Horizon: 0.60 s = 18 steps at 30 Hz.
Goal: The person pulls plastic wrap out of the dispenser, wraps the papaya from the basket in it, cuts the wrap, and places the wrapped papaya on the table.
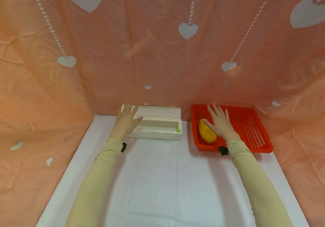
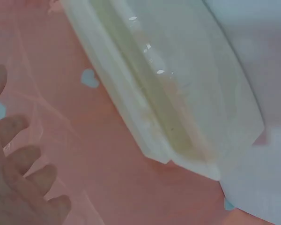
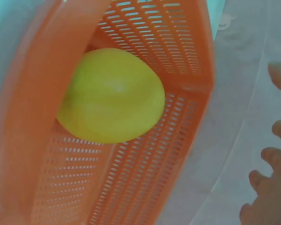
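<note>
My left hand (image 1: 124,123), fingers spread, is over the left end of a long white box (image 1: 156,135). The box's lid (image 1: 159,112) stands raised at the back, and a small green tab (image 1: 178,130) sits at its front right. In the left wrist view the box's trough (image 2: 150,98) lies beside the fingers (image 2: 25,159), which hold nothing. My right hand (image 1: 223,125) is spread above a red plastic basket (image 1: 260,126), its thumb overlapping a yellow mango-like fruit (image 1: 206,134) in the head view. The right wrist view has the fruit (image 3: 114,96) inside the basket, apart from the hand.
A white cloth (image 1: 153,176) covers the table. Orange-pink sheeting (image 1: 156,56) with white hearts hangs close behind the box and basket and along both sides. Dark wrist cameras (image 1: 223,150) are worn under the sleeves' cuffs.
</note>
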Motion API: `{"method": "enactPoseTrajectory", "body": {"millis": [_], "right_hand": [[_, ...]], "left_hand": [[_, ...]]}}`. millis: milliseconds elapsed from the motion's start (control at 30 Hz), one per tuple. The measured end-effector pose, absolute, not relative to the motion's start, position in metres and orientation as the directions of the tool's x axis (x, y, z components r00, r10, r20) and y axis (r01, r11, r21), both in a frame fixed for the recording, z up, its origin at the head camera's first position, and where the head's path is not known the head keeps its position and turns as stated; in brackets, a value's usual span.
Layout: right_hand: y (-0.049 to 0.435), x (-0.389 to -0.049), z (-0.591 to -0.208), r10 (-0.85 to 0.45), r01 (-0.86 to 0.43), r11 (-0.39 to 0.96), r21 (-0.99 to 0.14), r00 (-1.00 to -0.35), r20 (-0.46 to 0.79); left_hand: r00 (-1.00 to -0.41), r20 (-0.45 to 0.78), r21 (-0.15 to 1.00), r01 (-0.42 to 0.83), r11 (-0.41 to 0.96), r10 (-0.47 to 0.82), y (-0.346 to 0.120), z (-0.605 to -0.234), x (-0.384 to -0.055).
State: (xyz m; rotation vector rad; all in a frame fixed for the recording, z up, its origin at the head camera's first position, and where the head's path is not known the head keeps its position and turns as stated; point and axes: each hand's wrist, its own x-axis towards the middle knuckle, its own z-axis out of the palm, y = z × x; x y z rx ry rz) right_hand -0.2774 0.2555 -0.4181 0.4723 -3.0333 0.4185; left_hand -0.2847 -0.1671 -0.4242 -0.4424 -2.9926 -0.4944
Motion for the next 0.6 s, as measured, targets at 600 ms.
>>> {"method": "enactPoseTrajectory", "body": {"millis": [600], "right_hand": [[0.231, -0.265, -0.395, -0.203, -0.311, 0.694, -0.649, -0.95, 0.238]], "left_hand": [[-0.968, 0.078, 0.826, 0.198, 0.528, 0.24, -0.214, -0.402, -0.258]]}}
